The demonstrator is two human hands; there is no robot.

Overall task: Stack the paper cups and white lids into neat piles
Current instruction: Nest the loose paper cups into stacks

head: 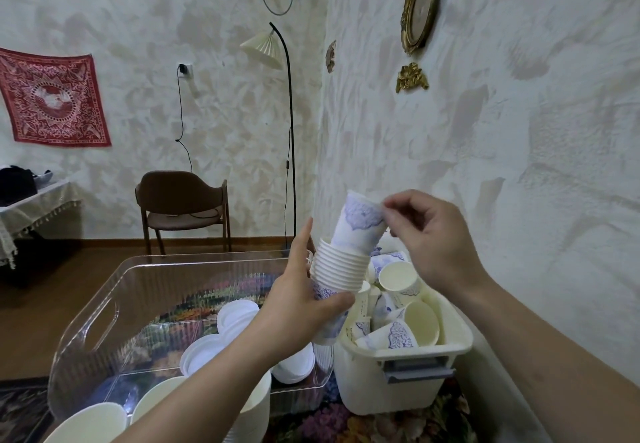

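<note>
At the far left I see a table [41, 196] cut off by the frame edge, with a dark bundle on it I cannot identify. Nearer me sits a clear plastic bin [104, 307]; through its wall the white lids [239, 316] lie in loose overlapping heaps, partly hidden behind my left forearm. At the bottom edge, pale cup rims [93, 422] are cropped, so I cannot tell how many are nested there.

My left hand [298, 307] wraps around the lower part of a stack of paper cups [337, 269], thumb across the front and fingers behind it; the stack's base is hidden by my palm. The top cup [362, 222] sits tilted in the stack, not fully seated, blue print showing. My right hand [429, 234] pinches that cup's rim between thumb and fingertips, the other fingers curled.

Below, a cream tub [415, 349] holds loose cups [398, 311] jumbled at all angles; the lower ones are buried, and my right wrist covers the tub's far side.
</note>
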